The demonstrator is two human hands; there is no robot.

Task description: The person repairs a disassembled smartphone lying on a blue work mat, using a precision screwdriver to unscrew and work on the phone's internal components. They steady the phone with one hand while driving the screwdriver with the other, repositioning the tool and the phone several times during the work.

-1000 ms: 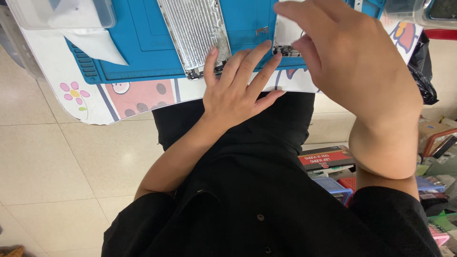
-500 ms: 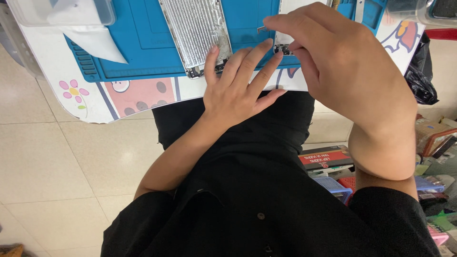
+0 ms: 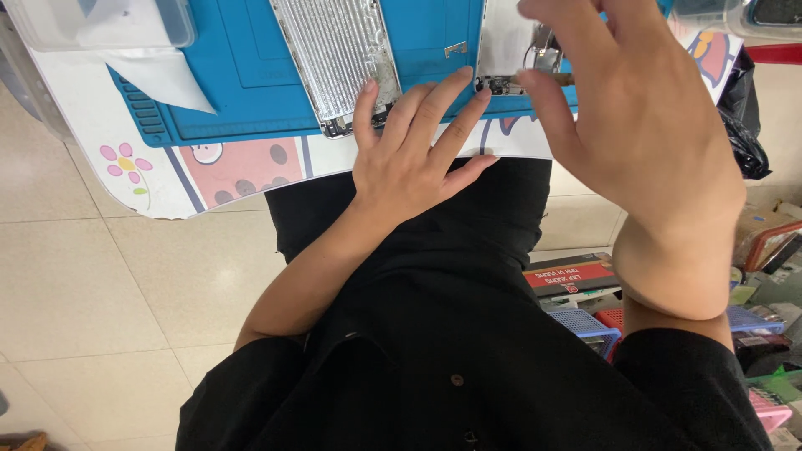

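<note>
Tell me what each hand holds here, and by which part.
The left hand grips nothing: it lies flat, fingers spread, on the blue work mat. The right hand seems to pinch a thin dark tool near its tip; unclear.

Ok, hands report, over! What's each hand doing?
Left hand flat, fingers spread by silver panel on blue mat. Right hand open above small metal part. Nothing between them.

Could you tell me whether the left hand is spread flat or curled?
Spread flat: the left hand lies fingers apart on the blue mat.
</note>
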